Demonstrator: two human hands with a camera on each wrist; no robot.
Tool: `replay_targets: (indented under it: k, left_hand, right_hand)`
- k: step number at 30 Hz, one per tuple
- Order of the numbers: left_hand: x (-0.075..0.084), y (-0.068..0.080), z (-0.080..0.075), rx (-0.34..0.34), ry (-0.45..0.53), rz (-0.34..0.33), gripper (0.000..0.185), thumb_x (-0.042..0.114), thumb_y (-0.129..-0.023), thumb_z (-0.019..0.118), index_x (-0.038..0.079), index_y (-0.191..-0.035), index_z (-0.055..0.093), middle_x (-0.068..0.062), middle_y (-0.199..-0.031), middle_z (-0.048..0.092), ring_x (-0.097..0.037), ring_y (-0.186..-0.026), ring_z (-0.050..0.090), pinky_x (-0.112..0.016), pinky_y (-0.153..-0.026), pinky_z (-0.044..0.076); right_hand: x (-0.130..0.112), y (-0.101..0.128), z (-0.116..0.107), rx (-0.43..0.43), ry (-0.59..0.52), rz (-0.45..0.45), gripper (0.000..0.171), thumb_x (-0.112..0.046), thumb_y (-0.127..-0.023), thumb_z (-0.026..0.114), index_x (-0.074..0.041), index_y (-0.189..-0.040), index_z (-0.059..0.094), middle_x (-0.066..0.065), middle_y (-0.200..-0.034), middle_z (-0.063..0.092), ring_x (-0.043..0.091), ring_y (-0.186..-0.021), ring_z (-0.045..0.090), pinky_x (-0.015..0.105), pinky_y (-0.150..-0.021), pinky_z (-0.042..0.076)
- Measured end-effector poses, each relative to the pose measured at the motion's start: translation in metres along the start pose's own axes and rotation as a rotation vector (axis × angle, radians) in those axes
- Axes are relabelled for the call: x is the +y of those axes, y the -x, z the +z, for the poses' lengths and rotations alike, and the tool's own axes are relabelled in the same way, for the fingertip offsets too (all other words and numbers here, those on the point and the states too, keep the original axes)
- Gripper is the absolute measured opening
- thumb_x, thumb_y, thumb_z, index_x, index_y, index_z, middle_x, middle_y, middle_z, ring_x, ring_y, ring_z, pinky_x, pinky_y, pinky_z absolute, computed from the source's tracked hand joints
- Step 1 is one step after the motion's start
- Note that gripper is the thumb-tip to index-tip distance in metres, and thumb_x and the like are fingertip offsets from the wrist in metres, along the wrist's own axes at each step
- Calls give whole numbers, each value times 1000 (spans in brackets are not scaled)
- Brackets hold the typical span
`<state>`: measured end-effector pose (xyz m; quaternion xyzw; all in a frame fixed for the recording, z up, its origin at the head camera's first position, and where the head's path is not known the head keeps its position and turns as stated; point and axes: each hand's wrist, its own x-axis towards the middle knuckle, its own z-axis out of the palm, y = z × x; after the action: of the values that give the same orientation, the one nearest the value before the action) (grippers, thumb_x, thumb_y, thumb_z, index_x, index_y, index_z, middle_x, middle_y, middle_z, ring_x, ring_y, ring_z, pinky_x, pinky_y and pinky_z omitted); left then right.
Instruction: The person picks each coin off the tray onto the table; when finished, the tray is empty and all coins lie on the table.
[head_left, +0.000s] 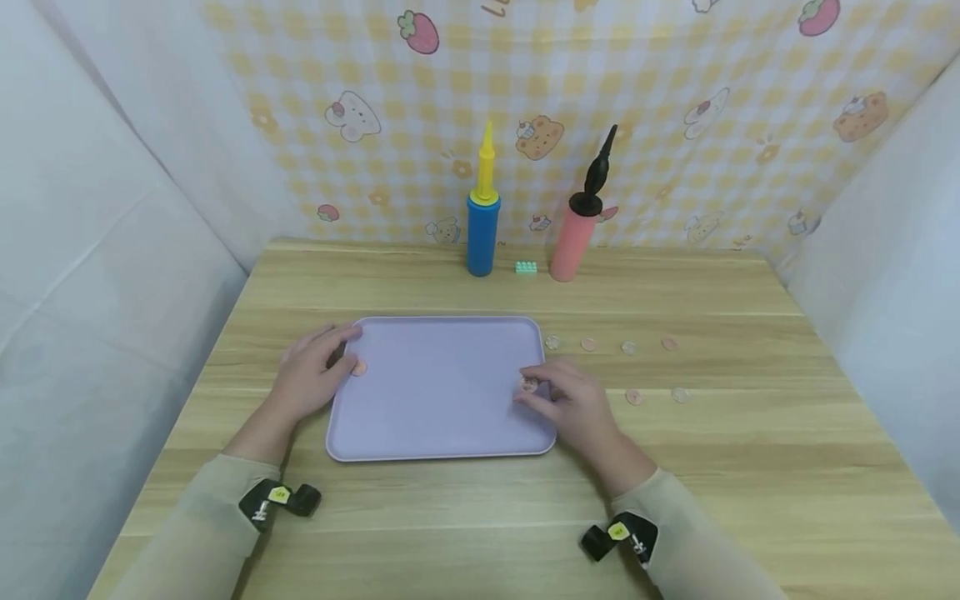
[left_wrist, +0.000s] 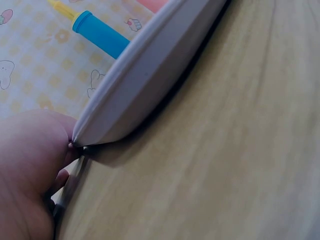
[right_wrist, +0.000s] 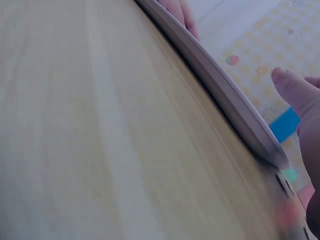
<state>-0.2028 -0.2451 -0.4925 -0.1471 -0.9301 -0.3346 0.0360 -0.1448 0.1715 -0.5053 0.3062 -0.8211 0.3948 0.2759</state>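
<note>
A lavender rectangular tray (head_left: 442,400) lies on the wooden table. My left hand (head_left: 311,375) holds its left rim, with the thumb beside a small round pinkish disc (head_left: 360,367) on the tray. In the left wrist view the left hand (left_wrist: 30,170) is against the tray's edge (left_wrist: 135,95). Over the tray's right side, my right hand (head_left: 573,404) pinches a small round disc (head_left: 528,384) between thumb and index finger. The right wrist view shows part of the right hand (right_wrist: 305,110) above the tray rim (right_wrist: 220,85); the disc is out of sight there.
Several small clear and pinkish discs (head_left: 628,347) lie in two rows right of the tray. Behind it stand a blue pump (head_left: 482,237) with a yellow nozzle and a pink pump (head_left: 573,242) with a black one. A mint-green toy brick (head_left: 526,267) lies between them.
</note>
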Motion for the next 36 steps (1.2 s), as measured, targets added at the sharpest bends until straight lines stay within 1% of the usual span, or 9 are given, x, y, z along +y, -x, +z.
replay_targets:
  k: [2,4,10,16,21,23,28,32,36]
  left_hand:
    - [0,0,0,-3,-2,-2,47,20,-107,59,5,-151,58,-20,-158,53,-53,-151,34,-79,-117,15]
    - [0,0,0,-2,-1,0,48,21,-107,59,5,-152,58,-21,-157,53,-53,-151,34,-79,-117,15]
    - [0,-1,1,-3,6,-1,49,22,-107,59,6,-153,57,-22,-157,53,-53,-151,34,-77,-118,14]
    - [-1,0,1,-8,12,-8,49,24,-107,60,7,-153,57,-22,-158,52,-54,-151,33,-79,-118,13]
    - [-3,0,1,-9,7,-7,49,25,-107,60,8,-153,58,-21,-158,53,-53,-151,33,-80,-117,13]
    - [-4,0,2,-8,9,-5,49,25,-107,61,8,-152,58,-21,-158,53,-54,-151,34,-80,-116,13]
    - [-5,0,2,-8,12,-7,49,25,-107,61,8,-152,58,-21,-157,53,-53,-151,33,-80,-116,13]
    - [-4,0,2,-7,10,-3,48,25,-106,61,7,-151,59,-22,-157,53,-53,-151,33,-80,-117,13]
    - [-4,0,2,-8,8,-3,48,25,-106,61,7,-151,59,-22,-157,53,-54,-151,33,-80,-117,13]
  right_hand:
    - [5,3,-7,9,22,29,38,-6,-73,97,-1,-107,80,5,-99,78,22,-83,71,25,-71,61]
    - [10,5,-15,21,52,55,39,-4,-73,97,-2,-108,80,6,-100,79,23,-87,73,26,-76,62]
    - [29,9,-38,74,171,124,40,-5,-72,98,-5,-107,80,9,-99,77,27,-91,73,24,-89,56]
    - [51,10,-63,173,231,185,38,-4,-74,97,1,-107,78,17,-98,77,32,-88,70,20,-89,51]
    - [71,16,-93,246,275,411,33,-8,-83,92,0,-112,78,17,-100,76,26,-90,66,17,-86,46]
    - [80,19,-105,270,277,521,32,-11,-88,90,-2,-116,78,16,-103,75,23,-93,66,17,-85,47]
    - [98,29,-132,318,298,732,36,-26,-95,85,-7,-125,78,14,-117,75,16,-99,63,19,-87,47]
    - [108,37,-151,332,312,904,45,-42,-96,81,-14,-132,76,12,-129,73,17,-104,65,22,-89,51]
    - [114,40,-169,343,328,1031,50,-45,-96,81,-15,-135,74,11,-135,72,19,-116,70,28,-100,56]
